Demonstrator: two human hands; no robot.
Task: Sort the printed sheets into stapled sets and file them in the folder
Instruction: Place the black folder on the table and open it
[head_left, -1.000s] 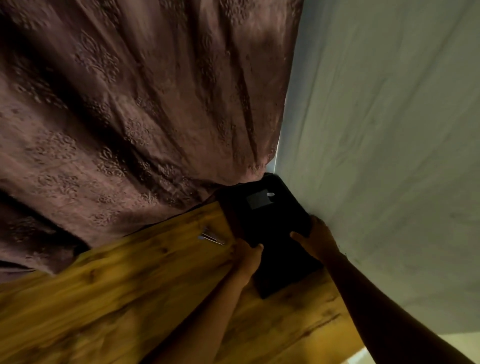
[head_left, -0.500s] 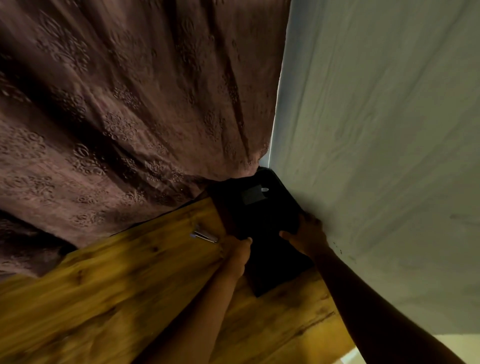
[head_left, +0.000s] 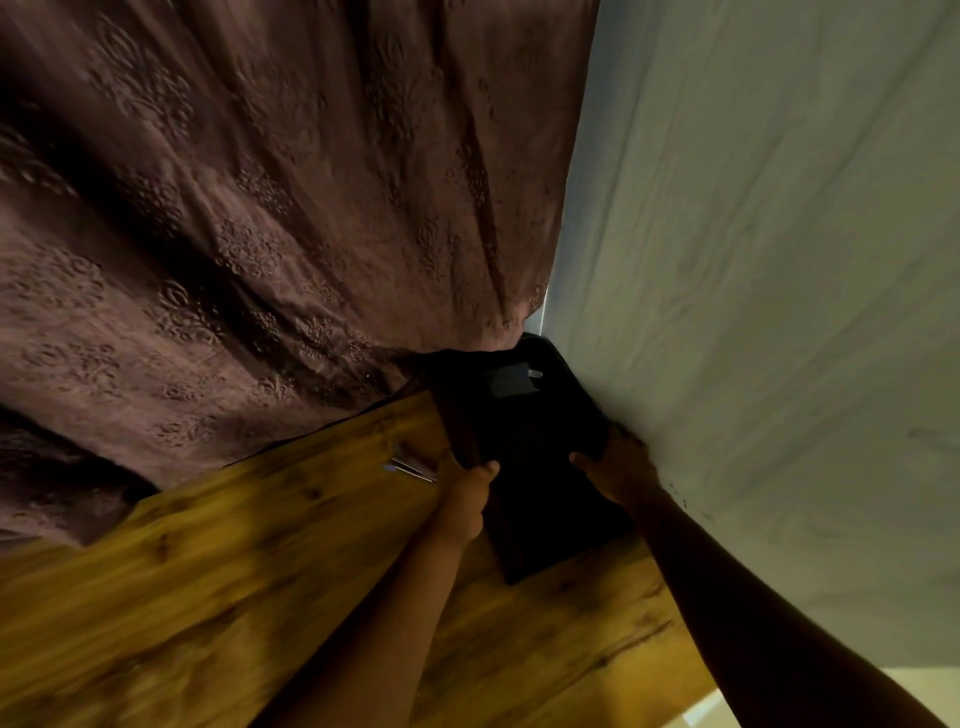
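Both hands on the black folder. My left hand grips its left edge, thumb hooked over the top face, the other fingers out of sight beneath. My right hand holds the right edge where it meets the pale cloth; thumb lies on the cover, fingers curl round the side, partly hidden in shadow.

Folder lies closed at the far right corner of the wooden desk, long axis running away from me, near end resting on the wood. Far end tucked just under the hem of the brown patterned curtain. A grey rectangular label or clip with a small bright spot sits near the folder's far end; too dark to say which it is.

A thin metallic item, bluish at one tip, lies on the desk just beside my left hand, near the far edge. Cannot identify it: blurred.

Pale cloth hangs along the desk's right side, touching the folder's right edge. Curtain drapes over the desk's far edge.
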